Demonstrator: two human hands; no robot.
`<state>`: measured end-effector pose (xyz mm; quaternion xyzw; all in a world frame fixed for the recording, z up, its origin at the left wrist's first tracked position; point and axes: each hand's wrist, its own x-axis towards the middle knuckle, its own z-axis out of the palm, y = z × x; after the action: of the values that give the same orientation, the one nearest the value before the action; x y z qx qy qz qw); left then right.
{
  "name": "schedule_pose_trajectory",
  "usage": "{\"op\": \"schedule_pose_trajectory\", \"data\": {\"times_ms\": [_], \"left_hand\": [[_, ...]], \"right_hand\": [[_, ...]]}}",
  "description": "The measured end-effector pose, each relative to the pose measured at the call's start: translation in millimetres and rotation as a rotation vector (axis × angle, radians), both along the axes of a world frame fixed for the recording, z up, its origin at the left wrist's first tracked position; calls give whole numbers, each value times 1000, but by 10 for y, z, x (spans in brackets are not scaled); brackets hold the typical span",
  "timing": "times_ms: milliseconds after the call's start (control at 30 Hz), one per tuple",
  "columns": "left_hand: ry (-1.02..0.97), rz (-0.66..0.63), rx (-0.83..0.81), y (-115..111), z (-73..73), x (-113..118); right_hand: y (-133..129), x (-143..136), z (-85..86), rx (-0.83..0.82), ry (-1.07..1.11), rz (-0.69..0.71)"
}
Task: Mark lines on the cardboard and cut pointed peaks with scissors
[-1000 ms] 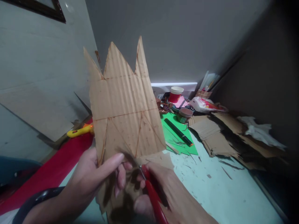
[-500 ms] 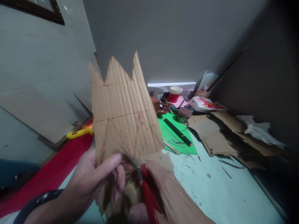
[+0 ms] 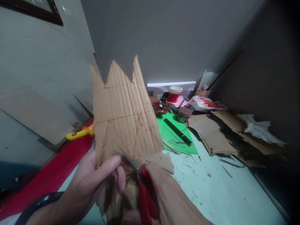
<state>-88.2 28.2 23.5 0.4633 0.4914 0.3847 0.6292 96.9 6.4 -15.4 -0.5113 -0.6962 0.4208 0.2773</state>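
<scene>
A corrugated cardboard piece [image 3: 124, 103] stands up in front of me, its top edge cut into three points and its face marked with reddish-brown lines. My left hand [image 3: 100, 175] grips it at the lower left, thumb on the front face. In my right hand [image 3: 164, 187] are red-handled scissors [image 3: 146, 200], with the fingers wrapped round the handles. Their blades reach up and left into the lower part of the cardboard, near a drawn slanting line. The blade tips look blurred. Below the hands is more brown cardboard [image 3: 117, 200], partly in shadow.
A black marker [image 3: 178, 132] lies on a green sheet [image 3: 168, 120]. Behind are a red-and-white cup [image 3: 174, 94] and a small jar [image 3: 184, 114]. Stacked cardboard scraps [image 3: 211, 134] lie right; a yellow-handled tool [image 3: 79, 133] lies left. Cardboard shreds litter the pale tabletop [image 3: 211, 193].
The scissor handles have swung slightly left and closer together. The cardboard's top points sit a little lower in view. Both hands keep their holds.
</scene>
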Motion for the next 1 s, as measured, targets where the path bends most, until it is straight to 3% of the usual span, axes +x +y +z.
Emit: {"op": "schedule_pose_trajectory", "data": {"times_ms": [167, 333, 500, 733, 1000], "left_hand": [[36, -19, 4, -1, -35, -32], [-104, -13, -35, -2, -76, -45], [-196, -34, 25, 33, -181, -42], [-188, -21, 48, 61, -226, -31], [-89, 30, 90, 100, -230, -91]], "right_hand": [[30, 0, 216, -62, -2, 33], [82, 18, 359, -161, 81, 37], [132, 74, 262, -169, 136, 127], [169, 69, 58, -116, 90, 100], [243, -41, -21, -52, 102, 60]]}}
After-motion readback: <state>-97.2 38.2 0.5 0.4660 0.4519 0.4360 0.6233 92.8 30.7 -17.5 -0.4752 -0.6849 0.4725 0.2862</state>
